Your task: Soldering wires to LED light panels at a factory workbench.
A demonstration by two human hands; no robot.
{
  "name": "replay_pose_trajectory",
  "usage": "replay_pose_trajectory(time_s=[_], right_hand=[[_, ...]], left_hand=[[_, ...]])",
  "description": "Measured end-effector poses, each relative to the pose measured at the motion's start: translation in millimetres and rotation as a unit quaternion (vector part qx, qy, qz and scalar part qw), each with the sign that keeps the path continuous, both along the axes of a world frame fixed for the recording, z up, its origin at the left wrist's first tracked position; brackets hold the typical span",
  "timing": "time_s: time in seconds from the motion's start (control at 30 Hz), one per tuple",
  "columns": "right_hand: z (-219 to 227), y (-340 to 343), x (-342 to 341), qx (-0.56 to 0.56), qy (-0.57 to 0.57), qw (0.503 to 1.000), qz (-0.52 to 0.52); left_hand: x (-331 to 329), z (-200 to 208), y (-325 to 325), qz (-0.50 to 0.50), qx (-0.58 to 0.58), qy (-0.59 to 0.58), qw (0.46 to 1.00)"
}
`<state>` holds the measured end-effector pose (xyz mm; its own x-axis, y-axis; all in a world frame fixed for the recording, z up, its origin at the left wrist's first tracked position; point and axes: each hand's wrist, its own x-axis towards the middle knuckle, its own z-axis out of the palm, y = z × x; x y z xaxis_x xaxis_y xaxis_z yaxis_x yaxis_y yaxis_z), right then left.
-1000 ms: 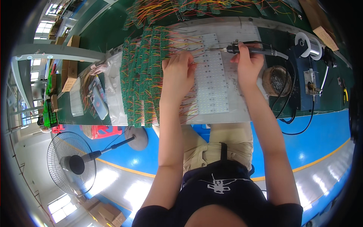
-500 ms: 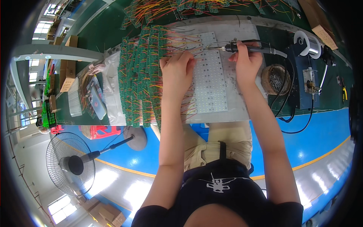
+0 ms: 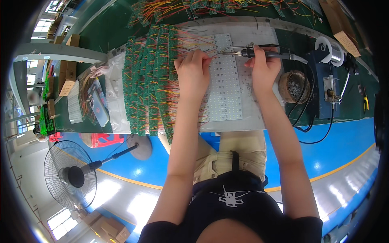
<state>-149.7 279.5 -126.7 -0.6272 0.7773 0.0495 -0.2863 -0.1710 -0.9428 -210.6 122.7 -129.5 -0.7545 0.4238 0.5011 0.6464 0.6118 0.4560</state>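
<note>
My right hand is closed around the dark handle of a soldering iron, whose metal tip points left over a white panel covered in rows of small dots. Pinched fingers of my left hand hold a thin red wire close to the iron's tip; its end is too small to make out. Beside and under my left wrist lie long strips of green circuit boards with red and yellow wires reaching toward the panel.
A round pot of metal bits and a solder wire spool on a stand are at the right, with black cables nearby. More wired boards lie along the back. At the left are a phone and a standing fan.
My left hand has shifted slightly right and its fingertips are closer to the iron's tip, with a red wire now showing. The right hand and iron stay nearly still; the view has shifted slightly.
</note>
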Motion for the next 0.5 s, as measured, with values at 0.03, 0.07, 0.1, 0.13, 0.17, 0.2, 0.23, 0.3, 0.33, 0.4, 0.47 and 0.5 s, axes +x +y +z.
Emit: replay_pose_trajectory(time_s=[0.03,0.07,0.1,0.13,0.17,0.2,0.23,0.3,0.33,0.4,0.47,0.5], right_hand=[[-0.2,-0.4,0.1,0.000,-0.001,1.000,0.001],[-0.4,-0.6,0.3,0.001,0.000,1.000,0.003],[-0.7,-0.8,0.5,0.001,0.001,1.000,0.005],[-1.2,-0.6,0.5,0.001,0.000,1.000,0.005],[-1.8,-0.4,0.4,0.003,0.002,1.000,0.006],[-2.4,-0.3,0.6,0.005,0.004,1.000,0.007],[-1.9,-0.6,0.7,0.006,0.003,1.000,0.007],[-0.3,-1.3,1.1,0.010,-0.008,1.000,0.005],[-1.0,-0.9,1.2,0.011,-0.008,1.000,0.005],[-3.0,0.0,1.2,0.008,0.006,1.000,-0.005],[-2.9,-0.4,1.2,0.007,0.009,1.000,-0.005],[-2.7,-0.7,1.1,0.005,0.013,1.000,-0.004]], left_hand=[[0.6,-0.2,-0.3,0.002,-0.004,-0.015,1.000],[0.4,-0.9,-0.4,0.002,-0.004,-0.016,1.000],[-0.4,-1.6,-0.3,0.001,-0.004,-0.020,1.000],[-0.9,-2.0,-0.1,0.000,-0.003,-0.024,1.000],[-0.9,-2.1,0.1,0.000,-0.003,-0.025,1.000],[-0.8,-2.0,0.2,0.002,-0.003,-0.037,0.999],[-0.8,-1.9,0.3,0.004,-0.002,-0.049,0.999],[-1.3,-3.3,0.6,0.012,0.001,-0.048,0.999],[-1.7,-3.5,1.1,0.019,0.004,-0.046,0.999],[-2.3,-3.1,1.3,0.018,0.006,-0.044,0.999],[-3.3,-3.6,1.3,0.016,0.008,-0.041,0.999],[-3.9,-4.1,1.3,0.013,0.014,-0.039,0.999]])
